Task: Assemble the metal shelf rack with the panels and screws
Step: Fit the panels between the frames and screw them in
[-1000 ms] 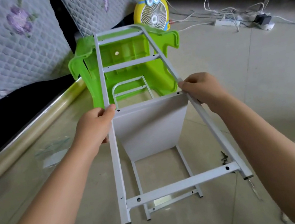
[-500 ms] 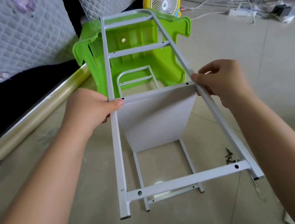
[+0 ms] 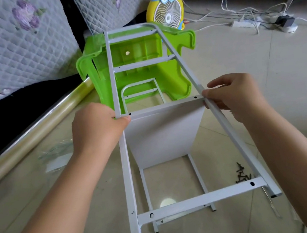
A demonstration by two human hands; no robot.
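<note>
While the left hand (image 3: 95,128) curls round one rail of the rack frame (image 3: 200,200) and the right hand (image 3: 232,95) pinches the other, panel (image 3: 163,134) upright between, standing on tiled floor (image 3: 291,81), screws (image 3: 243,175) beside, green stool (image 3: 142,74), quilted mattress (image 3: 10,47), fan (image 3: 167,13) behind.

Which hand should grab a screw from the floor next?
Probably the right hand: the screws lie on the floor beside the right rail; the left hand grips the opposite rail at the panel corner.
</note>
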